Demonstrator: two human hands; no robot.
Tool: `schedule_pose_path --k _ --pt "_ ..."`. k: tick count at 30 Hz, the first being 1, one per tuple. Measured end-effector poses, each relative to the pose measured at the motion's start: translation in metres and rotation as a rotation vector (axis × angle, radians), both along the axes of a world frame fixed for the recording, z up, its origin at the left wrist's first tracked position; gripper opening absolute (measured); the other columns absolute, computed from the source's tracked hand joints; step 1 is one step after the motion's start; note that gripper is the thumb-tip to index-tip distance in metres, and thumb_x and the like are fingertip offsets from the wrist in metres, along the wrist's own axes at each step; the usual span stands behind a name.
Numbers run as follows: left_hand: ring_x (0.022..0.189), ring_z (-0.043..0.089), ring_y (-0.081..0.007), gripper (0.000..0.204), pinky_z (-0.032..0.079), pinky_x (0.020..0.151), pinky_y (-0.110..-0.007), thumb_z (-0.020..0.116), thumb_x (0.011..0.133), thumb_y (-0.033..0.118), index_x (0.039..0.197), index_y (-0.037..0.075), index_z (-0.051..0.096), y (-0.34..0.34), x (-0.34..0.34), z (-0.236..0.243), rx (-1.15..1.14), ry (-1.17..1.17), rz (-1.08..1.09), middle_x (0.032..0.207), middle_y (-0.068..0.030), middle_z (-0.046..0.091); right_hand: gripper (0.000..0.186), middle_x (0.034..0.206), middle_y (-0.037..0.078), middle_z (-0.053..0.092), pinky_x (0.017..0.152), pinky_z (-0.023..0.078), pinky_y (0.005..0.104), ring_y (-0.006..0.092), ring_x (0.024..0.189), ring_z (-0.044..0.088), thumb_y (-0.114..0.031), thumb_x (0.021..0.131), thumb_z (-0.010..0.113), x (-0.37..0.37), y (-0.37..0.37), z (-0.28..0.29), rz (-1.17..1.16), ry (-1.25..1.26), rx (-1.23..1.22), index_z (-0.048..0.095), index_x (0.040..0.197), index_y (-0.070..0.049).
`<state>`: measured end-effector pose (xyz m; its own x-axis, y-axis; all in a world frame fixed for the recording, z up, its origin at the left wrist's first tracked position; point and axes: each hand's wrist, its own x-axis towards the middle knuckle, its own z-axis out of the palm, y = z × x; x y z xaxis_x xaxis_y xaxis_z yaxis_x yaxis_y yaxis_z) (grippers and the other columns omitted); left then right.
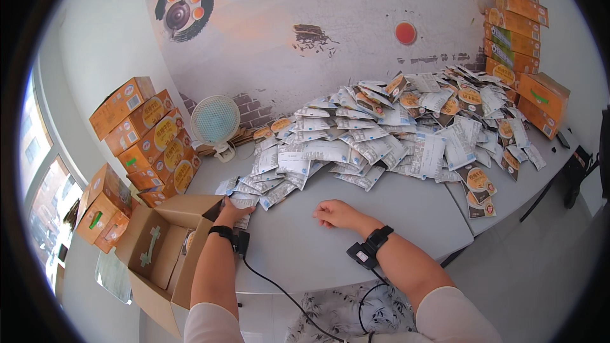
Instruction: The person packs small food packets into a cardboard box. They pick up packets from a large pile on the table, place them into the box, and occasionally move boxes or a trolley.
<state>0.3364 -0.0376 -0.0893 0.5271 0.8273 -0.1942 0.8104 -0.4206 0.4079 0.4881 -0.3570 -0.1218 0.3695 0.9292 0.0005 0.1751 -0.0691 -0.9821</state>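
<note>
My left hand (230,211) grips a white printed packet (244,217) at the near left end of a large heap of packets (362,149). An open brown cardboard box (159,308) stands just left of that hand, with packets partly visible inside. My right hand (333,215) is over the bare grey tabletop below the heap, fingers curled and holding nothing visible. Both wrists wear black strapped devices with cables. Two packets showing orange-and-brown fronts (476,187) lie right of my right hand.
Orange cartons (149,149) are stacked at left, with more (511,22) at the back right. A small fan (215,117) stands behind the left end of the heap. The grey table (298,254) has a seam at right, and a window (41,171) is at far left.
</note>
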Motion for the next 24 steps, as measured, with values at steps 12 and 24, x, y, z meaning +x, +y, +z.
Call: schedule_pose_path --k 12,24 --pt "0.117 0.043 -0.0337 0.109 0.046 0.086 -0.041 0.077 0.062 0.044 0.14 0.004 0.013 0.014 0.007 -0.011 0.017 -0.091 0.164 0.137 -0.0239 0.027 0.025 0.07 0.004 0.06 0.05 0.045 0.0235 0.0091 0.054 0.052 -0.026 0.088 0.054 -0.001 -0.002 -0.002 -0.038 -0.009 0.034 0.058 0.086 -0.002" --pt "0.077 0.059 -0.0247 0.027 0.046 0.064 -0.035 0.057 0.083 0.016 0.101 -0.004 0.057 0.057 0.0 -0.014 0.158 -0.571 -0.036 0.087 -0.0166 0.062 0.025 0.071 0.003 0.06 0.051 0.045 0.0232 0.0086 0.055 0.052 -0.027 0.088 0.054 -0.002 -0.004 0.002 -0.032 -0.028 0.016 0.058 0.088 -0.002"
